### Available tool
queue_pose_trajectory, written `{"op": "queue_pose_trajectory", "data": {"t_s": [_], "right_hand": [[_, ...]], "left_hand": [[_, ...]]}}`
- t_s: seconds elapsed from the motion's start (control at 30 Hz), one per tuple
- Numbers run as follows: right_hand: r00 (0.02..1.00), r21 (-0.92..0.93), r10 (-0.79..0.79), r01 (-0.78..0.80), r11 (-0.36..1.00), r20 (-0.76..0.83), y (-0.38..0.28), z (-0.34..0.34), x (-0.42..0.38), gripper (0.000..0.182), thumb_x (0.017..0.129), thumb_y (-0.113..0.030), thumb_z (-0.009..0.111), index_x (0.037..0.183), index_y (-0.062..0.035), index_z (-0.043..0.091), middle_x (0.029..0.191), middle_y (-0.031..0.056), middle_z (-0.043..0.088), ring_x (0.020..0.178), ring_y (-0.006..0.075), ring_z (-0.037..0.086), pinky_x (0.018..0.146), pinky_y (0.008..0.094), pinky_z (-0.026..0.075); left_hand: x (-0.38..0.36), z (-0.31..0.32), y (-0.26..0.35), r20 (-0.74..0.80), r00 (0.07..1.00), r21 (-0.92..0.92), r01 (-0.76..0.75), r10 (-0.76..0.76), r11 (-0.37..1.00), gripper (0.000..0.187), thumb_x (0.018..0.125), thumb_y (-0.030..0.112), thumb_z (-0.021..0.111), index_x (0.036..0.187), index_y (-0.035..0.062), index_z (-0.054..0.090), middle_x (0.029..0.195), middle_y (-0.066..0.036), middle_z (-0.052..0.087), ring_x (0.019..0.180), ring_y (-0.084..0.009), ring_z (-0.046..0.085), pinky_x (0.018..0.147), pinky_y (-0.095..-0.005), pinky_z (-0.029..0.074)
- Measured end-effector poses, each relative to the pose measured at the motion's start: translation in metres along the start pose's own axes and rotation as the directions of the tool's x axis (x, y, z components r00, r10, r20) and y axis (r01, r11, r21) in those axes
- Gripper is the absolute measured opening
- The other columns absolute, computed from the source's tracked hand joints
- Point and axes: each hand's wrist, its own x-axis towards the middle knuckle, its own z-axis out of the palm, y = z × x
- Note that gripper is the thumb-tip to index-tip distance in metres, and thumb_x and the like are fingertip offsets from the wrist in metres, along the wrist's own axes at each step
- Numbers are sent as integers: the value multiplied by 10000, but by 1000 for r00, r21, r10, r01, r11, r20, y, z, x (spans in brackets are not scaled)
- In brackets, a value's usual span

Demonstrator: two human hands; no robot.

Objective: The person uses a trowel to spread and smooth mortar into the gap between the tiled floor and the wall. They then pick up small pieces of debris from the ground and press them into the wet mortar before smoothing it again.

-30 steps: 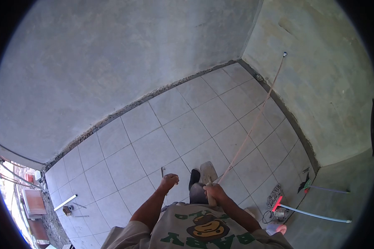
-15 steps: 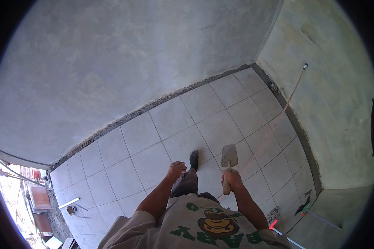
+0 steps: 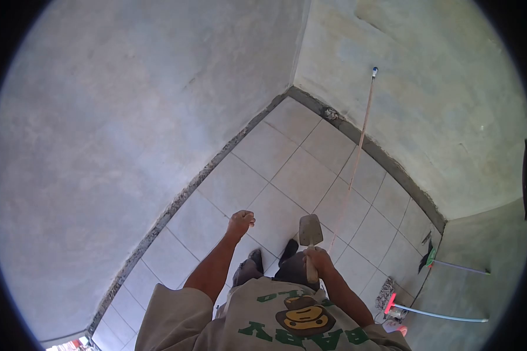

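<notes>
A trowel (image 3: 311,230) with a broad grey metal blade and a pale handle is gripped in my right hand (image 3: 317,257), blade pointing away from me. My left hand (image 3: 240,222) hangs over the tiles with its fingers curled closed. Whatever lies inside those fingers, if anything, is hidden. Below both hands spreads a light grey tiled floor (image 3: 273,207), where my dark-covered feet (image 3: 288,252) show.
Grey plastered walls (image 3: 158,105) meet at a corner ahead, with a rough strip along their base. An orange-brown cord (image 3: 366,114) runs from a wall fitting (image 3: 375,71) to the floor. At right lie a mop (image 3: 386,292) and a green-headed broom (image 3: 431,257).
My view has swung right, toward the corner, and my feet have stepped. My left hand now sits farther from my body. The trowel stays in my right hand.
</notes>
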Motion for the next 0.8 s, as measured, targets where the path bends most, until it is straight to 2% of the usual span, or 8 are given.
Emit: {"op": "queue_pose_trajectory", "data": {"t_s": [0.13,0.23,0.47,0.53,0.57,0.67,0.73,0.8], "right_hand": [[997,23,-60,61,998,-39,-38,-19,48,247,819,-185,580,936,29,538,692,101,574,522,199,571,469,338,486],[998,20,-55,55,998,-2,-61,-39,85,239,818,-180,578,922,33,550,702,107,587,527,212,581,471,345,488],[990,-24,136,-136,990,18,-163,-80,169,197,794,-159,597,843,31,583,652,99,583,562,212,598,484,351,498],[991,-193,-77,98,976,111,-199,-90,190,235,794,-159,600,912,43,569,685,106,584,559,217,592,496,352,506],[992,-206,-64,86,975,113,-218,-96,196,235,794,-159,600,912,43,569,685,106,584,559,217,592,496,352,506],[988,10,-69,68,998,141,-282,-101,204,297,815,-189,581,995,45,540,748,113,584,559,220,584,528,346,514],[922,390,-236,105,915,306,-307,-109,215,327,848,-231,547,1033,36,509,795,115,577,560,215,577,537,344,516],[945,401,-202,86,912,256,-323,-105,227,329,861,-263,533,1022,24,511,793,112,574,567,210,579,530,344,514]], "left_hand": [[63,18,8,26,999,-18,27,-26,999,330,865,261,567,1038,-17,612,843,-95,658,710,-157,626,610,-260,465],[88,36,12,21,986,49,164,-165,985,324,868,284,564,1037,13,617,857,-82,670,684,-145,626,559,-259,434],[131,72,87,-40,973,-51,225,-227,973,318,855,244,576,1012,-29,618,839,-98,665,692,-146,630,608,-263,478],[148,77,102,-79,968,-91,232,-239,968,311,845,216,574,988,-55,625,814,-105,664,692,-149,632,650,-263,506],[158,82,113,-107,968,-80,220,-228,972,307,847,220,572,986,-48,630,813,-104,664,693,-146,631,648,-262,505],[200,87,135,-139,978,-35,153,-157,988,303,850,233,569,991,-25,642,818,-101,665,695,-139,630,642,-259,497],[222,97,145,-108,983,-17,150,-151,988,302,849,235,571,992,-21,643,817,-94,667,694,-136,630,641,-257,495],[236,111,166,-53,988,24,145,-144,989,295,851,238,573,992,-10,647,804,-69,672,691,-126,628,643,-253,490]]}}
